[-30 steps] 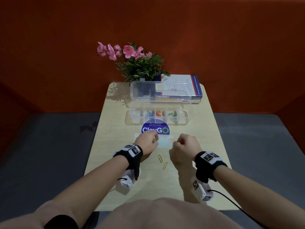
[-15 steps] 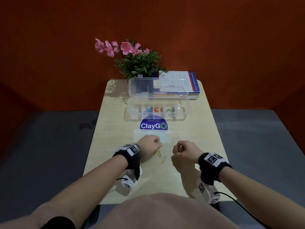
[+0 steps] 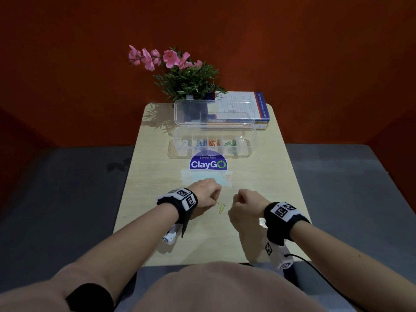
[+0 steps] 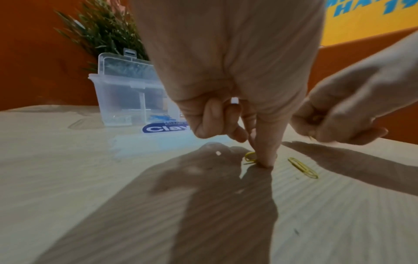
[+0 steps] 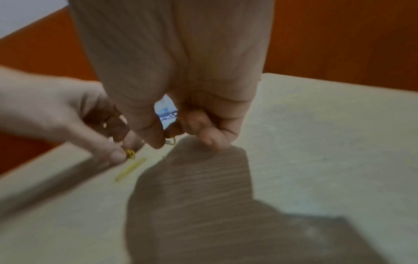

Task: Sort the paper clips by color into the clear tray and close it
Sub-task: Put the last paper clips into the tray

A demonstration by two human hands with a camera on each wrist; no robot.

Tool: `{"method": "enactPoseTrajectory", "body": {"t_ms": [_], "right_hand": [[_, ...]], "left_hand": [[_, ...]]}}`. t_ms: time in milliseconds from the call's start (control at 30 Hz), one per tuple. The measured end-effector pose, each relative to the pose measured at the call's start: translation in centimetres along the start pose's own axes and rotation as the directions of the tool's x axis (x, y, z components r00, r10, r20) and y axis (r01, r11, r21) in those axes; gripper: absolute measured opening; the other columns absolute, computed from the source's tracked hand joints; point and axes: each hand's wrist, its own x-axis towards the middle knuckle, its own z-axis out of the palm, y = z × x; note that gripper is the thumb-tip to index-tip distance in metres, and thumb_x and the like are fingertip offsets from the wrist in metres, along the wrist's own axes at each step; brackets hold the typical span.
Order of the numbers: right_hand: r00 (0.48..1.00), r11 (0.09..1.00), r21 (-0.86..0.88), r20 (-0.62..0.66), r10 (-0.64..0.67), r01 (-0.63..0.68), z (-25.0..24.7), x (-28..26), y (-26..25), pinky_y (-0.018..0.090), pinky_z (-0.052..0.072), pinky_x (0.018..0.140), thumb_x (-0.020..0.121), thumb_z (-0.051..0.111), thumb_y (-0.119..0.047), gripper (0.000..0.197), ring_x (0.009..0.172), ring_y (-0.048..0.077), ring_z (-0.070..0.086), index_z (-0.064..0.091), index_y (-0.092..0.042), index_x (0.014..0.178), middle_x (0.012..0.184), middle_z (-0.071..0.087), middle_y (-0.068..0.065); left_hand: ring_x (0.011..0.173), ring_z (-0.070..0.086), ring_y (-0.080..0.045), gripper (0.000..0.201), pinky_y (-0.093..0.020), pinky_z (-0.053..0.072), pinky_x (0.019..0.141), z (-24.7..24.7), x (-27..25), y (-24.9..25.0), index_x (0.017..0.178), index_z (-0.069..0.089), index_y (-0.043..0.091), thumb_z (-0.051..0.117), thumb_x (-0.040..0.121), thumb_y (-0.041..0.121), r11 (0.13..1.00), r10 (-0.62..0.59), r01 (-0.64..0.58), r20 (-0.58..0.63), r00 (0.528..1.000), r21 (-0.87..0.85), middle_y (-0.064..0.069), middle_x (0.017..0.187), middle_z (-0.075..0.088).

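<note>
**Picking up the last yellow clips, tray not yet closed**

Nearest me, my right hand (image 3: 244,202) hovers just above the table (image 3: 202,244), fingers curled. The right wrist view shows a bit of yellow wire at my thumb and fingertips, so I judge I pinch a yellow clip in it (image 5: 170,141); blurry, so not certain how many. Just left of that hand one loose yellow clip (image 3: 222,208) lies flat on the wood, touched by nothing. Beside it my left hand (image 3: 206,194) is down on the table, thumb and finger tips pressed together on another yellow clip (image 4: 250,157), pinching it against the surface, not lifted yet as far as I can tell.

Further out: pale blue tape patch (image 3: 221,177), then the round ClayGO sticker (image 3: 208,164). Beyond that sits the clear tray (image 3: 252,149), lid (image 3: 213,113) standing open at the back. Compartments in a row hold pale or white clips at left, then blue, orange, green. I see no yellow in any compartment; the right end cell looks empty, hard to be sure through the plastic.

Progress call: four colors sorted, yellow is the last batch. Left to do: lift these clips, grab the loose one, drop all in a free cell, swing the lid down and snap it.

At the far edge: flower plant (image 3: 186,75) and book stack (image 3: 245,109), not involved.
</note>
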Motion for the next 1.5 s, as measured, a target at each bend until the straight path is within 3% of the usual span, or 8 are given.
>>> {"method": "enactPoseTrajectory", "body": {"t_ms": [167, 367, 600, 733, 1066, 1133, 1300, 1500], "right_hand": [[0.994, 0.664, 0.744, 0.004, 0.110, -0.077, -0.3, -0.5, -0.2, 0.028, 0.037, 0.050, 0.079, 0.058, -0.001, 0.019, 0.052, 0.024, 0.048, 0.050, -0.008, 0.064, 0.070, 0.058, 0.016], [0.989, 0.398, 0.906, 0.138, 0.050, -0.147, -0.4, -0.9, -0.9, 0.026, 0.048, 0.048, 0.081, 0.056, 0.005, 0.008, 0.053, 0.021, 0.050, 0.056, -0.002, 0.084, 0.075, 0.057, 0.020], [0.991, 0.961, 0.243, -0.003, -0.137, 0.133, 1.4, -0.3, -2.2, 0.028, 0.047, 0.069, 0.077, 0.064, -0.015, 0.009, 0.077, 0.024, 0.063, 0.065, -0.013, 0.085, 0.085, 0.071, 0.009], [0.962, 0.914, -0.302, 0.046, -0.270, 0.271, 2.1, -0.3, -2.5, 0.032, 0.045, 0.078, 0.083, 0.054, -0.016, 0.010, 0.096, 0.030, 0.061, 0.056, -0.012, 0.093, 0.101, 0.068, 0.012], [0.997, 0.997, 0.027, 0.021, -0.077, 0.076, 1.4, 0.0, -2.0, 0.025, 0.042, 0.065, 0.081, 0.056, -0.018, 0.011, 0.075, 0.021, 0.059, 0.059, -0.016, 0.071, 0.086, 0.064, 0.007], [0.997, 0.901, 0.432, -0.036, 0.061, -0.039, 0.6, 0.1, -1.1, 0.022, 0.038, 0.048, 0.081, 0.057, -0.012, 0.022, 0.050, 0.015, 0.048, 0.052, -0.015, 0.059, 0.067, 0.055, 0.008], [0.970, 0.191, 0.974, 0.077, 0.232, -0.123, -3.2, -0.3, 0.9, 0.019, 0.029, 0.034, 0.084, 0.043, -0.003, 0.021, 0.038, 0.011, 0.038, 0.044, -0.009, 0.064, 0.059, 0.046, 0.007], [0.953, 0.082, 0.991, 0.080, 0.293, -0.108, -6.1, -0.8, 3.2, 0.021, 0.033, 0.044, 0.090, 0.035, 0.000, 0.018, 0.050, 0.015, 0.036, 0.045, -0.008, 0.077, 0.065, 0.043, 0.008]], "left_hand": [[0.080, 0.054, -0.016, 0.007, -0.027, 0.044, 0.070, 0.6, -0.8, -0.5, 0.084, 0.059, 0.015, 0.063, 0.083, 0.010, 0.992, -0.052, 0.040, -0.100, 0.994, -0.120, 0.000, 0.086, 0.060], [0.077, 0.060, -0.014, 0.015, -0.025, 0.046, 0.075, 0.7, -2.5, -2.7, 0.097, 0.065, 0.016, 0.063, 0.083, 0.012, 0.894, -0.270, 0.163, -0.212, 0.939, -0.417, 0.002, 0.078, 0.064], [0.071, 0.054, -0.018, 0.008, -0.023, 0.040, 0.058, 1.1, -4.7, -4.8, 0.084, 0.060, 0.013, 0.054, 0.089, 0.010, 0.634, -0.509, 0.216, -0.190, 0.840, -0.742, -0.002, 0.072, 0.057], [0.063, 0.040, -0.019, 0.016, -0.027, 0.029, 0.054, 1.7, -5.3, -5.6, 0.071, 0.055, 0.013, 0.050, 0.084, 0.005, 0.382, -0.622, 0.160, -0.125, 0.773, -0.910, -0.006, 0.068, 0.046], [0.049, 0.045, -0.018, 0.021, -0.020, 0.025, 0.040, -1.5, -2.0, -3.7, 0.067, 0.047, 0.012, 0.041, 0.085, 0.005, 0.395, -0.572, 0.248, -0.026, 0.820, -0.884, -0.004, 0.060, 0.045], [0.049, 0.051, -0.018, 0.022, -0.021, 0.026, 0.040, -3.0, -0.6, -2.8, 0.068, 0.048, 0.012, 0.040, 0.087, 0.007, 0.402, -0.554, 0.247, -0.019, 0.832, -0.882, -0.005, 0.060, 0.048], [0.049, 0.051, -0.014, 0.030, -0.021, 0.030, 0.041, -7.1, 3.8, 0.4, 0.068, 0.046, 0.013, 0.034, 0.095, 0.019, 0.400, -0.503, 0.240, 0.007, 0.864, -0.884, -0.002, 0.059, 0.047], [0.027, 0.054, -0.010, 0.029, -0.014, 0.039, 0.029, -10.6, 9.3, 4.1, 0.076, 0.049, 0.004, 0.030, 0.097, 0.002, 0.269, -0.409, 0.222, 0.098, 0.907, -0.937, -0.008, 0.067, 0.044]]}}
